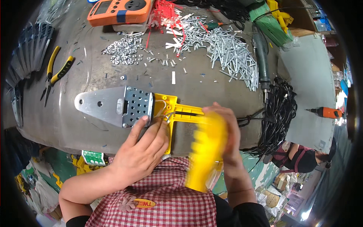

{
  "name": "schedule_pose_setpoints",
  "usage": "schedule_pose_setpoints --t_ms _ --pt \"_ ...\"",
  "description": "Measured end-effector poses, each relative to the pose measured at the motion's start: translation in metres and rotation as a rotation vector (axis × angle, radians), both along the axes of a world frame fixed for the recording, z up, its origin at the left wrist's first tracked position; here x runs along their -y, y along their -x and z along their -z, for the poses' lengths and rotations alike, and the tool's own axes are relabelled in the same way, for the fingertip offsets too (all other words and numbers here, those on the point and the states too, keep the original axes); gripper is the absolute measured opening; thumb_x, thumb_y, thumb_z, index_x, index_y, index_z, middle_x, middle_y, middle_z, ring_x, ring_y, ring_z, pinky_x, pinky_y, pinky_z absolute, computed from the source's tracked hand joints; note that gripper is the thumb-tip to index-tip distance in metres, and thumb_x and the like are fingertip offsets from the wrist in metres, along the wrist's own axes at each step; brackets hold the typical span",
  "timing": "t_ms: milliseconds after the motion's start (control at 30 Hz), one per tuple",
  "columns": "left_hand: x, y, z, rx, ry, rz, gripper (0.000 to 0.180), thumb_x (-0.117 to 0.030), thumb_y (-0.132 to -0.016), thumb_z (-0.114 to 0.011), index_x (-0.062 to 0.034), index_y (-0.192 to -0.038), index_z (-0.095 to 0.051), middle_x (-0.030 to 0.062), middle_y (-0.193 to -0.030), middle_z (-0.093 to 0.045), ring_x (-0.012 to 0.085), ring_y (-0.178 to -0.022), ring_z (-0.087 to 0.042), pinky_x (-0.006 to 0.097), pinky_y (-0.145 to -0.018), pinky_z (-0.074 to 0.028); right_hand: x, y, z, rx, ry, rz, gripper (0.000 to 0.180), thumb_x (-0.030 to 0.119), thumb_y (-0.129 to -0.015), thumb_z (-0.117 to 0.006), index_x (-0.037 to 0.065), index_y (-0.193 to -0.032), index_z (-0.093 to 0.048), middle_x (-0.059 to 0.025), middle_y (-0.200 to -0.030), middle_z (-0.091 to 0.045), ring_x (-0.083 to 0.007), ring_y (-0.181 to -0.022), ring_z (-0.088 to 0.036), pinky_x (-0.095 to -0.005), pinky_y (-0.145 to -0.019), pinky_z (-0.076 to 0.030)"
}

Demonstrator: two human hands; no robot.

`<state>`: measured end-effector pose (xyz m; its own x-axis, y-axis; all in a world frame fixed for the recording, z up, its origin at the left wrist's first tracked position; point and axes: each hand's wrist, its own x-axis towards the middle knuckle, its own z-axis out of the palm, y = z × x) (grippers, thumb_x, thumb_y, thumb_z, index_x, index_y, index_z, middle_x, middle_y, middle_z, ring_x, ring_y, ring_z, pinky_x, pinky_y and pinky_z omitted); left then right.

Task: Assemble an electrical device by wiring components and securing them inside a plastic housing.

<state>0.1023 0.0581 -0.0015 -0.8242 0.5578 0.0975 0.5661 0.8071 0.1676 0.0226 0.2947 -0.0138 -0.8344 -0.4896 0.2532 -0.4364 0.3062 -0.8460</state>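
My left hand (145, 142) is closed at the near edge of a T-shaped yellow plastic housing half (185, 109) lying on the bench. One finger touches the perforated metal box (137, 106) beside it, and the other fingertips are at thin wires in the housing. From the box a tapered metal plate (100, 106) with holes points left. A black cable (187, 113) runs along the housing's handle. Over the handle's right end, my right hand (231, 130) grips another yellow plastic housing half (206, 153), smeared by motion. Its fingers are partly hidden behind that piece.
Long screws (230, 53) and nuts (123, 48) lie in piles at the back, near an orange multimeter (119, 12). Yellow-handled pliers (53, 72) are at left, below stacked metal plates (28, 49). At right are an electric screwdriver (261, 56) and bundled black cables (280, 117).
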Motion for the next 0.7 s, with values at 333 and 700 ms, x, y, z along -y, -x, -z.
schedule_pose_setpoints --t_ms 333,700 --pt "0.041 0.062 -0.024 -0.122 -0.502 -0.110 0.044 -0.032 -0.074 -0.064 -0.0008 -0.105 -0.058 0.0189 -0.104 -0.060 0.0364 -0.104 -0.055 0.046 -0.096 -0.040 0.055 -0.009 0.001 -0.365 -0.642 0.167 0.071 0.008 -0.067 -0.069 0.001 -0.132 -0.041 -0.0146 -0.125 -0.049 -0.0304 -0.114 -0.048 -0.0435 -0.101 -0.033" --pt "0.046 0.068 0.002 0.031 -0.484 -0.236 0.049 -0.030 -0.071 -0.067 -0.0006 -0.109 -0.056 0.0157 -0.103 -0.057 0.0343 -0.099 -0.052 0.042 -0.089 -0.040 0.050 0.044 -0.036 -0.097 -0.898 -0.274 0.043 0.025 -0.074 -0.069 0.006 -0.108 -0.051 -0.0154 -0.093 -0.063 -0.0308 -0.085 -0.062 -0.0418 -0.069 -0.050"
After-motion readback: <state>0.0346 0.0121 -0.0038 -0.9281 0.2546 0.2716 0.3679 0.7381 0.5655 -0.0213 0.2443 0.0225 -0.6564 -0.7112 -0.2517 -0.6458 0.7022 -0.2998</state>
